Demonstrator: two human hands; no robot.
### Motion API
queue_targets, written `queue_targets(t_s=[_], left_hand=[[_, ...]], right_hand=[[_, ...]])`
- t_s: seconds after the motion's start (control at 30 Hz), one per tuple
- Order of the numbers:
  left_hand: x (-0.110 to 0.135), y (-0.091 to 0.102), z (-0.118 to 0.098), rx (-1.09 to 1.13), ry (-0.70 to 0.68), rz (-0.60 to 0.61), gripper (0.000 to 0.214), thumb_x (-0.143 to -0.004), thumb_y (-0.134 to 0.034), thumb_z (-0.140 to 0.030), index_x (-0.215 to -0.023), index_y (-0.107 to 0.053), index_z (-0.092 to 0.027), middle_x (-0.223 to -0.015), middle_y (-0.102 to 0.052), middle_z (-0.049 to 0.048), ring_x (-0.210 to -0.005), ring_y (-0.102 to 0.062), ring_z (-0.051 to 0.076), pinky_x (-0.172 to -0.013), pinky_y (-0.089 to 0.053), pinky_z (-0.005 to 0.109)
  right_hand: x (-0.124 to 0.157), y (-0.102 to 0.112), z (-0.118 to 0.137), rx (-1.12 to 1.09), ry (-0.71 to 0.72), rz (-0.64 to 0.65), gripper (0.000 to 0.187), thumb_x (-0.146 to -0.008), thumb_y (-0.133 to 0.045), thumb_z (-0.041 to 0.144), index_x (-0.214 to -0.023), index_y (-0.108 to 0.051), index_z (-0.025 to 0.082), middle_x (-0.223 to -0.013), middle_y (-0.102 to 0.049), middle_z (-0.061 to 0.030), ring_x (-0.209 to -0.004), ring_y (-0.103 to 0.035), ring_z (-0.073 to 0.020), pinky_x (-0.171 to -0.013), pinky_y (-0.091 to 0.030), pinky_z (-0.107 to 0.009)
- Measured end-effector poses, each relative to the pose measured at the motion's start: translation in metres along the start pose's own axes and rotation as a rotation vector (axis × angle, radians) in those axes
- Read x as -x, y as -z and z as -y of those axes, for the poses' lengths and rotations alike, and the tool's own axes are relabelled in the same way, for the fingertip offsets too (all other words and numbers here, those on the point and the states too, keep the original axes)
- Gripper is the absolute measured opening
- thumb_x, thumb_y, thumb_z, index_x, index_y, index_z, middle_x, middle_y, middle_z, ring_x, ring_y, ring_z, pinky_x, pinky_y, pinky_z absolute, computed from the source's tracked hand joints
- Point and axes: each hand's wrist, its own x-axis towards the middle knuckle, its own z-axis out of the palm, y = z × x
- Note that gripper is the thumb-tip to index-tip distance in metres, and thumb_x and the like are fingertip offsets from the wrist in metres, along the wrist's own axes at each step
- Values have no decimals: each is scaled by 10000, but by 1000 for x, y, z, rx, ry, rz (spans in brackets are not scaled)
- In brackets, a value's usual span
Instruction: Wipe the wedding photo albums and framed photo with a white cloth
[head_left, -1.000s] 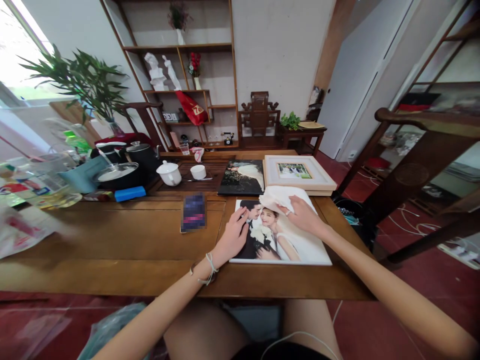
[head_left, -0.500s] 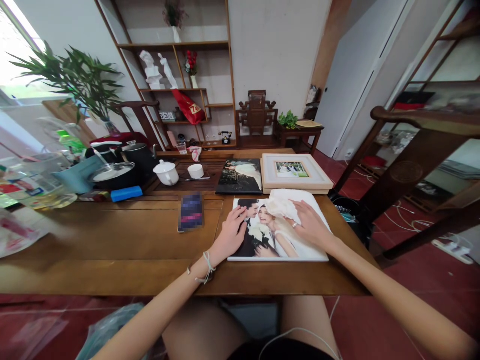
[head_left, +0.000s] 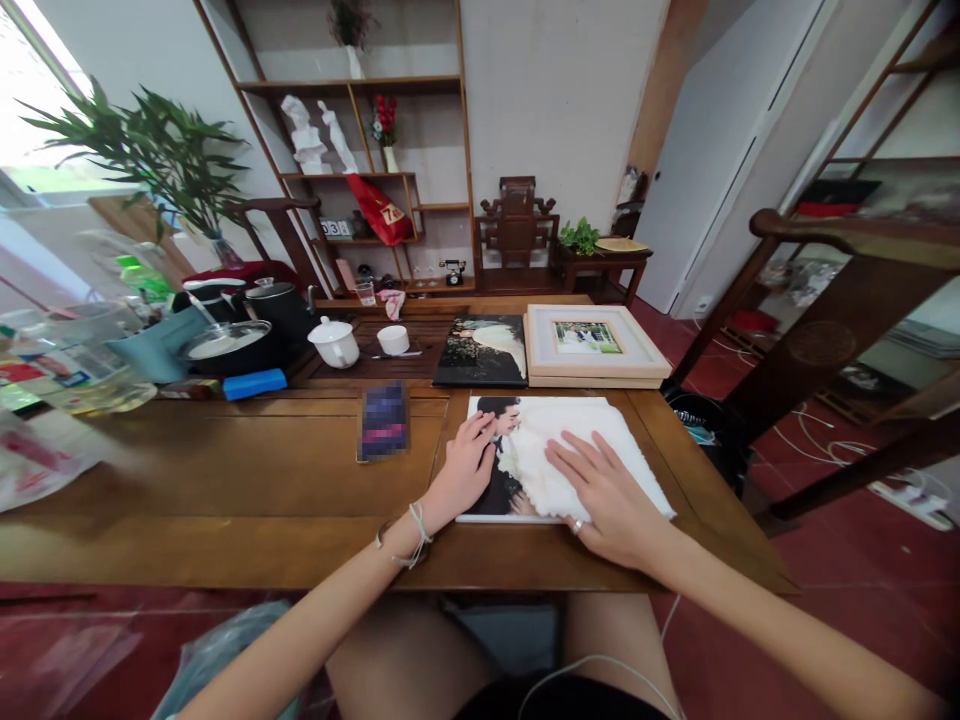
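Observation:
A wedding photo panel [head_left: 504, 408] lies flat on the wooden table in front of me, showing a couple. My left hand [head_left: 471, 462] rests on its left side, fingers stretched out across the dark suit. Over the right part of the photo a fluffy white towel [head_left: 630, 450] is spread, hiding the bride. My right hand [head_left: 596, 480] lies flat on this towel with its fingers extended, pressing it to the panel near the front edge.
Behind the panel are a dark photo panel [head_left: 480, 352] and a light wooden picture frame [head_left: 536, 345]. A blurred phone-like object [head_left: 383, 422] lies left of my hands. Farther left stand a white lidded cup [head_left: 334, 345], a blue box [head_left: 255, 385] and a pan [head_left: 229, 350].
My right hand has moved toward me, drawing the towel down so it now covers the bride's side. My left hand stays in place on the panel.

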Motion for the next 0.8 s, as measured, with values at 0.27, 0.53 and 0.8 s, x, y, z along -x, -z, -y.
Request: queue_targets(t_s=[0.27,0.53,0.8], left_hand=[[-1,-2,2,-13,-22,-12,415,-931,-387,-174,-1325,-513,-204,-1424,-477,127,-1372,-357,278,-1106,-315,561],[1,-4,4,-4,-31,-37,414,-934,-382,-181,-1325,-515,-221,-1418,-484,118,-1373,-357,266,-1114,-305,562],[0,-2,3,-19,-24,-8,431,-922,-385,-160,-1332,-509,-212,-1425,-476,122,-1376,-352,272,-1099,-325,561]], right_hand=[[-18,1,-15,-72,-4,19,618,-828,-503,304,-1415,-426,126,-1445,-460,-119,-1378,-317,-279,-1151,-173,-511],[-46,-7,-29,-10,-131,-23,597,-878,-475,357,-1396,-437,62,-1443,-449,-165,-1373,-306,-327,-1145,-154,-539],[4,0,29,-21,23,19,731,-777,-544,301,-1454,-356,100,-1492,-375,-162,-1409,-215,-350,-1153,-106,-566]])
